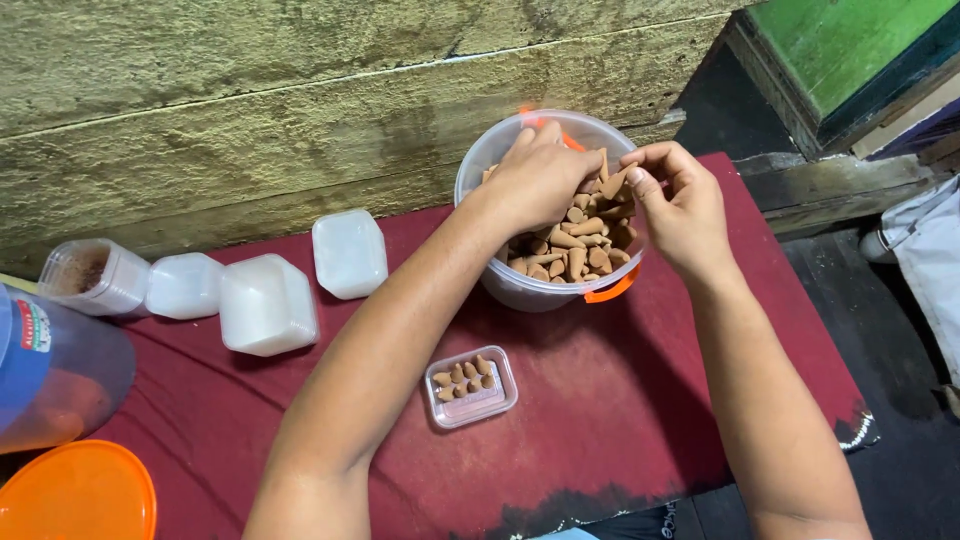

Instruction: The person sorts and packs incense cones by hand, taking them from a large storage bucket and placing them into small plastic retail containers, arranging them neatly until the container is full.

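A clear plastic bucket [500, 285] with an orange handle stands on the red cloth at the back, full of brown cone-shaped pieces [575, 250]. My left hand [535, 180] reaches into the bucket with its fingers closed among the cones. Over the bucket's right side, my right hand [680, 205] pinches one cone between thumb and fingers. Nearer me, a small clear rectangular tray [472, 386] lies on the cloth with several cones standing in it.
Three white lidded boxes [265, 300] and a lying clear jar [95, 277] line the left along the wooden wall. A large plastic jar [50, 365] and an orange lid [75, 495] sit at the far left. The red cloth [620, 400] ends at the right by dark floor.
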